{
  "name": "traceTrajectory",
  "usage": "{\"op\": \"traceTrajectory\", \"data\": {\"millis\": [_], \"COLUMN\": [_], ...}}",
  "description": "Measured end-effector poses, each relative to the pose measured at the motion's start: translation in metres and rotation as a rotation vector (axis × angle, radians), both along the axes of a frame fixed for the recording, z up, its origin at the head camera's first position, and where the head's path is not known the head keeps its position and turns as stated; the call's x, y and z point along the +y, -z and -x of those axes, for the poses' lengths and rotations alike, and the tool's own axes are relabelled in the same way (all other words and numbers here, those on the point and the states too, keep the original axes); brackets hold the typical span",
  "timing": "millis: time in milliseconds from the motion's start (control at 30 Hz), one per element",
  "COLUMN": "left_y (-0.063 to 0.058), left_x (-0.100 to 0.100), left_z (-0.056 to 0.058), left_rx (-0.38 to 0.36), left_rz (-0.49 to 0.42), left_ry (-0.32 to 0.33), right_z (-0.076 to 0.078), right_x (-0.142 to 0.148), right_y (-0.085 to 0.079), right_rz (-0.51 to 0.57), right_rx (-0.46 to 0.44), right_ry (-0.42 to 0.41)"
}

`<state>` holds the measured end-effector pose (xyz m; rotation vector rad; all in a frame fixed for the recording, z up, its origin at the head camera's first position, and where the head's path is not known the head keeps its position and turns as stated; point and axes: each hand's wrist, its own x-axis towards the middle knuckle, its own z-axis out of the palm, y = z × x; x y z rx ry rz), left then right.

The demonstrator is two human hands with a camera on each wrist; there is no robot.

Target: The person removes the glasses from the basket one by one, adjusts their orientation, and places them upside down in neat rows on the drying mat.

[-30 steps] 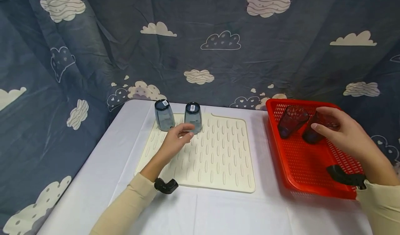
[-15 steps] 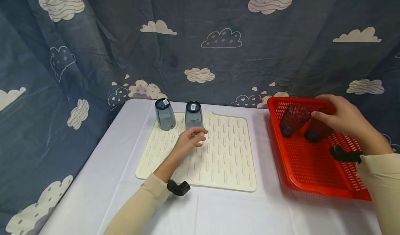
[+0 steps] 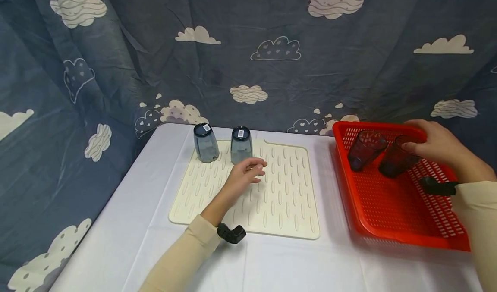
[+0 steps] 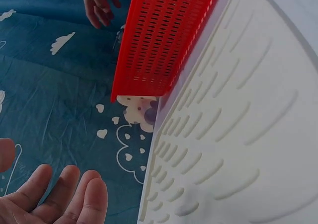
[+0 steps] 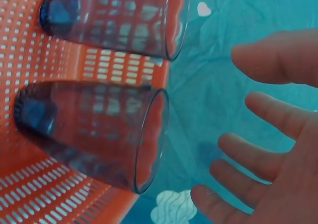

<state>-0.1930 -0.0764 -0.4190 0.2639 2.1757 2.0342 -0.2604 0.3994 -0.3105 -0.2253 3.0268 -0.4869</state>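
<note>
Two tinted drinking glasses lean mouth-up inside the red basket (image 3: 361, 223), a left one (image 3: 365, 150) and a right one (image 3: 396, 160). Over the right glass's rim, my right hand (image 3: 442, 147) has its thumb and fingers spread; the right wrist view shows a gap between fingertips (image 5: 231, 147) and the glasses. My left hand (image 3: 244, 177) hovers above the cream draining mat (image 3: 287, 197), fingers loosely bent and holding nothing. Behind it, two blue-grey glasses stand upside down at the mat's far left, one (image 3: 206, 145) at the corner and another (image 3: 241, 147) beside it.
A white cloth covers the table (image 3: 155, 249). Dark blue cloud-print curtain (image 3: 217, 80) hangs close behind and along the left side. The basket's raised walls stand at the right, with a strip of tabletop between it and the mat.
My left hand has moved right and slightly toward me, away from the second upside-down glass. My right hand has shifted up and right over the basket. The glasses look unmoved.
</note>
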Motion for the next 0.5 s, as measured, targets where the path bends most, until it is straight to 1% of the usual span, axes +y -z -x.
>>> {"op": "traceTrajectory", "data": {"millis": [200, 400, 500], "left_y": [-0.001, 0.000, 0.002], "left_x": [0.009, 0.016, 0.020], "left_z": [0.002, 0.001, 0.002], "left_rx": [-0.014, -0.024, -0.031], "left_rz": [-0.042, -0.040, -0.053], "left_ry": [0.010, 0.020, 0.019], "right_z": [0.008, 0.012, 0.012], "right_x": [0.009, 0.016, 0.020], "right_y": [0.008, 0.019, 0.026], "right_rz": [-0.006, -0.023, -0.014], "right_rx": [-0.014, -0.051, -0.046], "right_ry": [0.004, 0.012, 0.013]}}
